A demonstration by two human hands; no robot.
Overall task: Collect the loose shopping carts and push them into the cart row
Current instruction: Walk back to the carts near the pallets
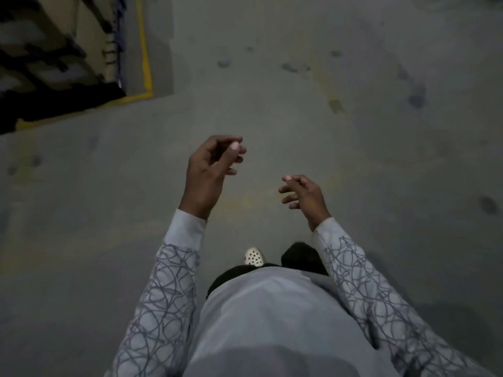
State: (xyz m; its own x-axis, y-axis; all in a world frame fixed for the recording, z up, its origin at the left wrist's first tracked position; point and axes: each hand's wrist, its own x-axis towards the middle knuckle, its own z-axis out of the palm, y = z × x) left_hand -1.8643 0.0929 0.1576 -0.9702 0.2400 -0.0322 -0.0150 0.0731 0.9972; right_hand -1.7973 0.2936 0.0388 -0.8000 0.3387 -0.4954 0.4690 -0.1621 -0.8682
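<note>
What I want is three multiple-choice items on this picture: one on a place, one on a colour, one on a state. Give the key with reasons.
1. Where does the yellow floor line run?
A. upper left
B. lower right
C. dead centre

2. What colour is the shoe near the picture's lower middle?
A. red
B. white with dark holes
C. green

3. What do the left hand and right hand hold?
A. a cart handle
B. a box
C. nothing

Key:
1 A, it turns a corner at the picture's upper left.
2 B, its pale toe is dotted with dark holes.
3 C, the fingers of both are loosely curled round nothing.
</note>
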